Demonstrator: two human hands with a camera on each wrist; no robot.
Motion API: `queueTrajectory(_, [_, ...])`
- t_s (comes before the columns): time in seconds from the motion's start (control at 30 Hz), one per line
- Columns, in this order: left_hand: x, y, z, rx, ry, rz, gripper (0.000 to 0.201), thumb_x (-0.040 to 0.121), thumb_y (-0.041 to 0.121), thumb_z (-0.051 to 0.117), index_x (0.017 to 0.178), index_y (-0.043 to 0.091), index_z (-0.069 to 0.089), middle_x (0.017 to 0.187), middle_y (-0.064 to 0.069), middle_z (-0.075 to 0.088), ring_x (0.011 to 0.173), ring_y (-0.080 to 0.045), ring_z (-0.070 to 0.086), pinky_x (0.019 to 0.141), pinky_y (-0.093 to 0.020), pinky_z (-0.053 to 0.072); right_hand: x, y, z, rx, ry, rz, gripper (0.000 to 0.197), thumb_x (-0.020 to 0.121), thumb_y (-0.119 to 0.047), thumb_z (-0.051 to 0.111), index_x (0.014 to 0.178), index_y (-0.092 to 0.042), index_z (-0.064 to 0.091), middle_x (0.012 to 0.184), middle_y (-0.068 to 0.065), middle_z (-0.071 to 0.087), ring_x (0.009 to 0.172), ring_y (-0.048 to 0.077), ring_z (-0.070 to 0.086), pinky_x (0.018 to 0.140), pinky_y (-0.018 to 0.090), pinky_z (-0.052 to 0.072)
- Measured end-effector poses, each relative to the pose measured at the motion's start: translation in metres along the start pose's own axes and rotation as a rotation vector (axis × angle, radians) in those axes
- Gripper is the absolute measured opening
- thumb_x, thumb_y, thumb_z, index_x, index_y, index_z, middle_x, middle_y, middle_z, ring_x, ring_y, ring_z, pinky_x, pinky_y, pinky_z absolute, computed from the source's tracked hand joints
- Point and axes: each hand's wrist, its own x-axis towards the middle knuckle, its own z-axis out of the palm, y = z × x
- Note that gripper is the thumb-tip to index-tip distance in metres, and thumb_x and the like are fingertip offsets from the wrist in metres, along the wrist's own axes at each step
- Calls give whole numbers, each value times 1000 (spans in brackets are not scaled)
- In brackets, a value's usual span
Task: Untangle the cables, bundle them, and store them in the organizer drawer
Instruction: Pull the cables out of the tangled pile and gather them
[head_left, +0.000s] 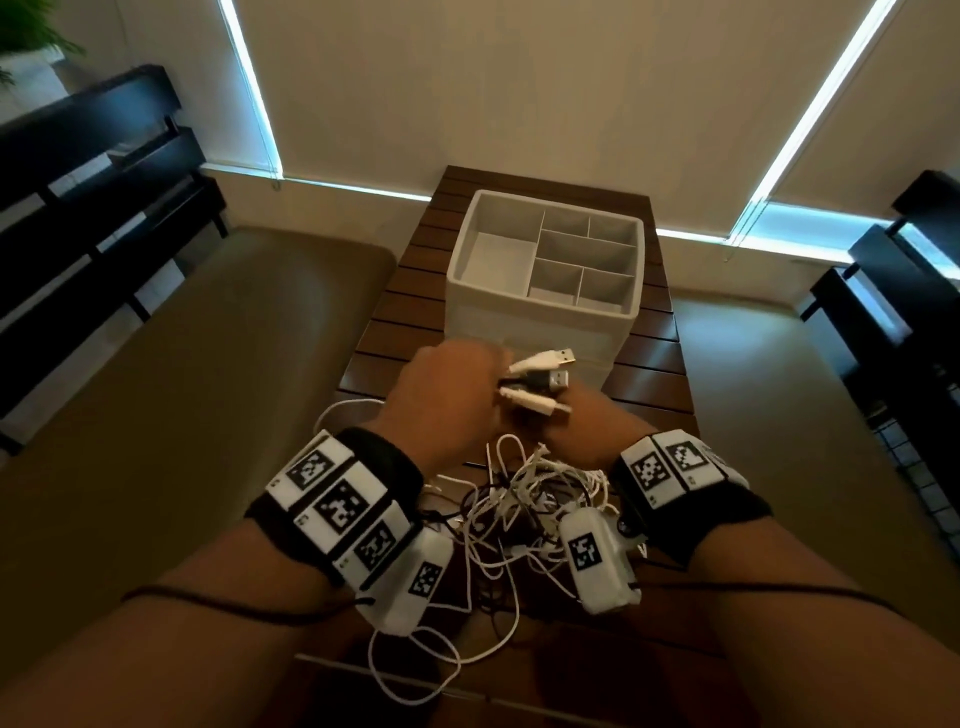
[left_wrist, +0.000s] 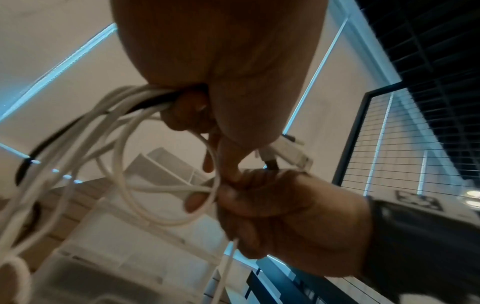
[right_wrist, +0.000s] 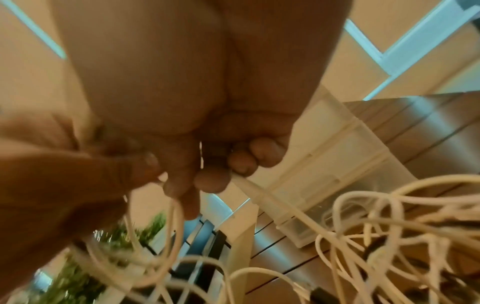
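My left hand (head_left: 452, 389) grips a bunch of cable ends above the wooden table (head_left: 654, 358). Two white USB plugs and one black USB plug (head_left: 545, 382) stick out to the right of its fist. In the left wrist view its fingers (left_wrist: 189, 115) curl round white and black cables (left_wrist: 122, 115). My right hand (head_left: 592, 426) sits just behind and below, half hidden, and grips a white cable (right_wrist: 262, 201). A tangle of white and black cables (head_left: 524, 504) lies between my wrists. The white organizer (head_left: 540, 312) stands behind, its top compartments bare.
A beige padded bench (head_left: 208, 364) runs along the left of the table. Black shelving (head_left: 78, 208) stands at far left and a black wire rack (head_left: 893, 312) at right. A green plant (head_left: 26, 31) is in the top left corner.
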Motion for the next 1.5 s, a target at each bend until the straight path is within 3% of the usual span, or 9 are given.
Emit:
queueTrajectory(0.17, [0,-33,8,-206,-208,-127,18,87,20,65,73,27,56,77,0,65,71,-18,60,62,-30,44,-12,31,-7,276,302,102,8,85,-9,68,86,-15,65,83,7,66,73,18,60,73,39,53])
queueTrajectory(0.3, [-5,-36,10,-254,-150,-129,12,80,23,73,76,25,62,74,0,66,69,-17,62,62,-30,47,-20,34,-2,269,180,120,9,85,-5,68,81,-13,66,76,5,67,68,13,61,68,29,53])
queueTrajectory(0.5, [-3,-26,13,-384,-216,-119,21,82,21,73,67,25,59,62,6,60,56,-8,55,53,-23,39,-4,30,9,350,138,104,12,82,-1,70,85,-11,66,91,17,70,83,30,68,85,54,54])
queueTrajectory(0.7, [-8,-21,-15,-624,-179,-127,12,81,8,72,74,15,66,66,-3,66,55,-5,59,53,-17,46,-8,78,58,-539,-197,477,84,66,-52,78,139,-45,36,155,-1,19,142,33,19,110,57,28])
queueTrajectory(0.87, [-10,-43,-22,-516,-133,-245,14,76,4,72,69,12,63,59,1,58,50,-8,51,54,-25,42,-7,94,60,-441,49,434,22,88,-31,56,110,-26,58,110,7,61,100,28,61,82,35,50])
queueTrajectory(1.0, [-13,-67,-23,-374,-85,-366,6,77,6,71,79,9,66,65,-4,61,57,-19,57,58,-30,46,-6,73,17,-373,563,322,11,86,-32,59,80,-29,51,83,0,57,76,24,52,64,29,37])
queueTrajectory(1.2, [-5,-63,-25,-334,-57,-355,8,78,8,71,76,14,65,62,-1,60,52,-15,53,50,-25,39,-10,60,13,-335,578,256,10,90,-27,58,90,-24,48,92,-5,50,78,16,48,68,29,34])
queueTrajectory(1.37, [-3,-56,-28,-363,-91,-286,7,77,8,73,80,10,67,66,-2,63,51,-8,55,50,-23,44,-14,74,27,-492,81,495,45,77,-47,70,114,-23,58,119,3,57,107,27,56,87,40,51])
queueTrajectory(1.5, [-7,-45,-23,-512,-146,-174,9,78,8,75,81,14,70,69,-1,68,51,0,57,51,-15,46,-8,43,25,-87,253,132,63,74,-39,79,129,-34,50,128,-13,51,114,5,49,97,27,43])
